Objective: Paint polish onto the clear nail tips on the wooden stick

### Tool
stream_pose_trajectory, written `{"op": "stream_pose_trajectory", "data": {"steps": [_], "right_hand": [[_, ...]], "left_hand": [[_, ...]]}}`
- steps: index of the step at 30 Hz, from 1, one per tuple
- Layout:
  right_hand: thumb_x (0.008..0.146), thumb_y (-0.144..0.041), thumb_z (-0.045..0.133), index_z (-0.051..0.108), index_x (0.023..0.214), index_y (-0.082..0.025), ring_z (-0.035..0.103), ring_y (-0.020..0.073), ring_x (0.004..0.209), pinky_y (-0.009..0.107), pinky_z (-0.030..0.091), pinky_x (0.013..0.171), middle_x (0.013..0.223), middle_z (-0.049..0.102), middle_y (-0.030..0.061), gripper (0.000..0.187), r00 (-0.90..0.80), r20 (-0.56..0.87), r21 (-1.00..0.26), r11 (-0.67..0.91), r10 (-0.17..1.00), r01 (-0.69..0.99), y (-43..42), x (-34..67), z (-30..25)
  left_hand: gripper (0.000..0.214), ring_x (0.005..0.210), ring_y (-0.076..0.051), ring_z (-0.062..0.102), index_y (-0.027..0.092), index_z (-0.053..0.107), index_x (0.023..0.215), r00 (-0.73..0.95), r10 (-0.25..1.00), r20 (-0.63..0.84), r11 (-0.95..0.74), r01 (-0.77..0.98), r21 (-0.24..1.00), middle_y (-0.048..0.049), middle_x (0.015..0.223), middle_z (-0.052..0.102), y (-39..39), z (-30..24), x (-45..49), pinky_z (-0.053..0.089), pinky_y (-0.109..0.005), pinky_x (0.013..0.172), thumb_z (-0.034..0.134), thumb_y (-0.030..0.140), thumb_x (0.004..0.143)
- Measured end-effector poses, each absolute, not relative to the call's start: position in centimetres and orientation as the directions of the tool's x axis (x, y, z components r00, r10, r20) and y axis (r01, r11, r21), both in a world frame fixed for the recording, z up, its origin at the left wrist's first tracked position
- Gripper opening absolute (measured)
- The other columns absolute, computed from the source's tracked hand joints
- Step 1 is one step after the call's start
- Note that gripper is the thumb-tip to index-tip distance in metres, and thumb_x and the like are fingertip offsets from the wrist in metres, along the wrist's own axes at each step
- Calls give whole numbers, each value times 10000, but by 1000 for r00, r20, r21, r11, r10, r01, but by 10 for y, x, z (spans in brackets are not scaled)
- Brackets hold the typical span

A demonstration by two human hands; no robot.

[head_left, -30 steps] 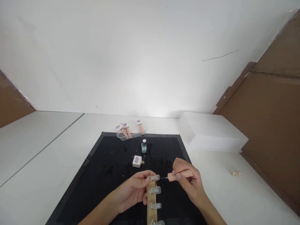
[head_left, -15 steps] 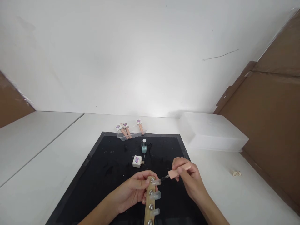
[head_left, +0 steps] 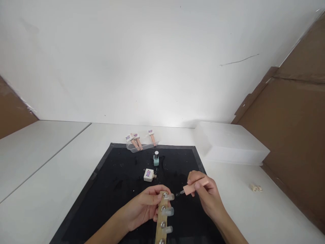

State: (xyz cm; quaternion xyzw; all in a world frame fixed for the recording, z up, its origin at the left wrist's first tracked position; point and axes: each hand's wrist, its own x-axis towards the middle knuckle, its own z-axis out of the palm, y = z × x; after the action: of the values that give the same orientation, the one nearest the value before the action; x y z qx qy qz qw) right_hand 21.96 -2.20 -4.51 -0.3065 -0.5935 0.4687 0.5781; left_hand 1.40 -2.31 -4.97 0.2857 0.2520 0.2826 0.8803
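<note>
My left hand (head_left: pixel 146 206) grips the far end of a wooden strip (head_left: pixel 159 225) with several metal knobs along it. Clear false nail tips (head_left: pixel 168 211) stick out from its right side. In my right hand (head_left: pixel 207 193) is a nail polish brush (head_left: pixel 195 185) with a pink handle, held between thumb and fingers. Its bristles point left and stay a small gap away from the topmost nail tip. A white square polish bottle (head_left: pixel 148 175) with a purple label lies on its side beyond my left hand. Behind it stands a light-blue polish bottle (head_left: pixel 156 159) with a silver-and-white cap.
A black mat (head_left: pixel 114 183) covers the middle of the white table. At its far edge, a clear tray (head_left: pixel 146 147) holds several pink-handled bottles. A translucent box (head_left: pixel 233 144) stands at the back right, and small cream-coloured pieces (head_left: pixel 255 187) lie at the right.
The brush in my right hand has shifted slightly right, widening the gap to the topmost nail tip. The near end of the wooden strip has swung a little left.
</note>
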Motion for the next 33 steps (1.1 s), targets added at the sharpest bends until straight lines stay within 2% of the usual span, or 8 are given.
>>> {"op": "stream_pose_trajectory", "data": {"steps": [3, 6, 10, 15, 20, 26, 30, 33], "right_hand": [[811, -407, 601, 680, 829, -220, 457, 132, 544, 252, 342, 492, 652, 518, 0, 204, -241, 414, -910, 391, 878, -141, -23, 219, -39], [815, -354, 611, 685, 808, -213, 468, 135, 558, 258, 358, 518, 635, 532, 2, 159, -245, 404, -915, 394, 881, -93, -24, 218, -36], [838, -339, 581, 650, 706, -206, 437, 103, 498, 222, 335, 443, 651, 531, -5, 199, -84, 327, -934, 309, 941, -181, -21, 219, -41], [790, -362, 633, 622, 642, -177, 414, 71, 446, 208, 336, 422, 637, 521, -18, 236, 74, 190, -940, 203, 979, -274, -18, 219, -38], [750, -369, 675, 606, 605, -169, 413, 60, 433, 205, 328, 419, 631, 527, -24, 257, 174, 148, -934, 195, 974, -300, -15, 223, -33], [734, -363, 691, 607, 606, -169, 405, 55, 429, 198, 320, 410, 612, 503, -36, 247, 263, 152, -915, 236, 953, -326, -10, 232, -32], [724, -368, 697, 612, 610, -169, 406, 57, 429, 198, 318, 406, 603, 496, -37, 245, 271, 136, -918, 224, 953, -328, -10, 234, -31], [722, -372, 698, 611, 592, -166, 406, 58, 426, 205, 321, 409, 602, 494, -35, 259, 265, 140, -921, 224, 954, -320, -10, 233, -30]], "left_hand": [[238, 461, -49, 500, 133, 650, 852, 706, 649, -284, 671, -355, 651, -22, 663, 617, -23, -50, 14, 378, -150, 423, 703, 289, 681], [259, 462, -55, 509, 124, 651, 882, 695, 658, -289, 660, -348, 665, -35, 674, 626, -22, -49, 15, 375, -151, 417, 694, 292, 689], [243, 466, -53, 505, 115, 652, 882, 694, 656, -297, 659, -335, 673, -47, 684, 631, -22, -47, 15, 376, -149, 420, 675, 285, 709], [227, 526, -70, 534, 131, 640, 914, 686, 664, -297, 637, -312, 704, -62, 759, 651, -22, -49, 16, 422, -178, 481, 647, 281, 743], [269, 675, -104, 594, 152, 610, 982, 656, 699, -286, 567, -264, 780, -73, 909, 659, -22, -53, 18, 476, -254, 665, 648, 281, 749], [316, 756, -141, 637, 168, 578, 948, 614, 723, -317, 518, -179, 836, -91, 1071, 642, -22, -58, 23, 463, -349, 809, 713, 265, 680], [329, 756, -155, 626, 169, 565, 904, 584, 744, -324, 465, -103, 880, -62, 948, 663, -20, -63, 26, 452, -353, 802, 722, 305, 648], [293, 688, -129, 560, 157, 608, 884, 556, 793, -250, 254, 71, 965, -17, 784, 631, -18, -62, 24, 430, -276, 701, 704, 285, 638]]}}
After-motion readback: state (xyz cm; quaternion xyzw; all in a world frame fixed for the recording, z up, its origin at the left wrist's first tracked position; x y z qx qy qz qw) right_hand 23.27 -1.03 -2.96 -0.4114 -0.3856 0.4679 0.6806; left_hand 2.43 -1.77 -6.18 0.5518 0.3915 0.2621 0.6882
